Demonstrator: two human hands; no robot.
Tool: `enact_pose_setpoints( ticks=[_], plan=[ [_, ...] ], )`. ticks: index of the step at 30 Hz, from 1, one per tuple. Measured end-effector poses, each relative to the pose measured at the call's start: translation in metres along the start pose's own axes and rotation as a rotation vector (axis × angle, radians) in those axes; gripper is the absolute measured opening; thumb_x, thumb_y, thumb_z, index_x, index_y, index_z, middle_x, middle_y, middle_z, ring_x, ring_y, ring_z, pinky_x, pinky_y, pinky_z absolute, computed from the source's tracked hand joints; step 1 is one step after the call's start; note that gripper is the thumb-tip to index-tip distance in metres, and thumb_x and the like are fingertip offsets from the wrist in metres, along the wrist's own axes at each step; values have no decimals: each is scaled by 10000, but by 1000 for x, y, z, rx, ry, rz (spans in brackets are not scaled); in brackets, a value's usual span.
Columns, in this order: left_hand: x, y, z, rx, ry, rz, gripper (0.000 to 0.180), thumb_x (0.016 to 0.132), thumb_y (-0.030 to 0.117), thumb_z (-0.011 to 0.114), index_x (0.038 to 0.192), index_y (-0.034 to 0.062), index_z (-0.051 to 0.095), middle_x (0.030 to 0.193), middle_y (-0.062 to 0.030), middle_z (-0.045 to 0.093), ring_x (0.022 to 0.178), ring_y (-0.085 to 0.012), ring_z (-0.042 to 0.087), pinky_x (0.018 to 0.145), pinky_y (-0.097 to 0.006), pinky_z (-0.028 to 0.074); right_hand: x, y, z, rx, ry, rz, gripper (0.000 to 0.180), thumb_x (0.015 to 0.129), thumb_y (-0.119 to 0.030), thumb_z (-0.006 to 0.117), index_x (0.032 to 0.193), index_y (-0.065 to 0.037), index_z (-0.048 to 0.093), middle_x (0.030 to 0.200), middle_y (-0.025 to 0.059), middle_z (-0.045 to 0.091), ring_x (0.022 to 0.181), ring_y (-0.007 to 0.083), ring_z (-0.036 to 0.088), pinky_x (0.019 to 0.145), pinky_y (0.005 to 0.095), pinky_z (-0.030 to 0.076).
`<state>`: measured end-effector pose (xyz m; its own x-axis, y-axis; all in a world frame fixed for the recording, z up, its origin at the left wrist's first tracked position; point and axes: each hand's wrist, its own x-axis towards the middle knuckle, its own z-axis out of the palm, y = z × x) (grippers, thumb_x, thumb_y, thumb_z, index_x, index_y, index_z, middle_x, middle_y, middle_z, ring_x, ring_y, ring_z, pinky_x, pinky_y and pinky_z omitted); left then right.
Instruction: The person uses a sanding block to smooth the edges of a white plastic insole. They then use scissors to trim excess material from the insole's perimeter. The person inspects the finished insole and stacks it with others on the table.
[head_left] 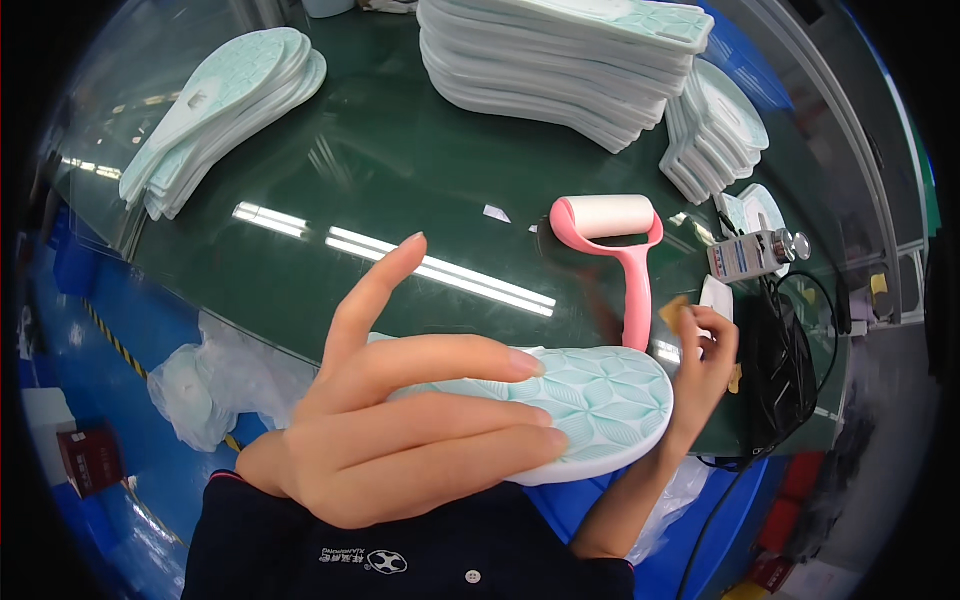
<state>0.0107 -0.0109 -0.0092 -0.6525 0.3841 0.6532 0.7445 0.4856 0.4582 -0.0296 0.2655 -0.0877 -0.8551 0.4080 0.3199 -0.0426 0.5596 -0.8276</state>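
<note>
A shoe sole (610, 400) with a pale green leaf-like pattern and a white rim lies at the near side of the table. My left hand (400, 420) reaches over it from the left and grips it. Several fingers stretch across its top, one finger sticks up away from it, and the thumb is hidden. Just beyond the sole's right end, my right hand (708, 350) pinches a small tan piece (675, 310), its material unclear. A pink-handled sticky roller (636, 285) with a white drum lies on the table beyond the sole.
Stacks of similar soles stand at the far left (225, 110), far middle (560, 65) and far right (715, 135). A rectangular can (745, 257) with a metal top stands right, near black cables (785, 360). Clear plastic bags (220, 380) hang beside the table (400, 150) at left.
</note>
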Motion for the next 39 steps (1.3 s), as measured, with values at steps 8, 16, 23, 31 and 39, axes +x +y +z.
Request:
enact_pose_setpoints(
  ticks=[8,16,23,31,39],
  plan=[
    [0,4,7,67,109,-10,89,658,181,655,741,149,659,713,83,623,819,-134,549,952,-572,285,-80,-122,3,661,-44,-359,144,830,-47,452,952,-3,390,625,57,474,497,82,398,481,156,318],
    [0,13,11,115,132,-57,62,695,187,594,708,176,654,692,98,615,777,-105,543,949,-565,306,-68,-112,21,798,-329,-669,225,704,46,615,829,3,433,628,86,499,528,119,460,482,191,420],
    [1,11,13,124,139,-13,64,679,202,599,705,186,655,683,103,613,772,-94,539,951,-567,306,-78,-116,11,607,-271,-528,269,604,52,569,787,-73,417,580,22,464,561,135,426,573,252,351],
    [1,14,9,129,136,-8,61,668,203,607,700,186,656,682,101,616,772,-92,536,948,-571,309,-74,-122,4,480,-375,-592,303,575,61,585,785,-94,432,592,13,479,592,139,419,609,265,361],
    [1,10,14,89,132,-6,53,672,196,610,692,179,657,677,96,617,753,-87,533,944,-572,312,-73,-114,11,566,-338,-597,311,581,56,587,803,-100,434,570,6,471,592,135,423,607,259,361]
  ],
)
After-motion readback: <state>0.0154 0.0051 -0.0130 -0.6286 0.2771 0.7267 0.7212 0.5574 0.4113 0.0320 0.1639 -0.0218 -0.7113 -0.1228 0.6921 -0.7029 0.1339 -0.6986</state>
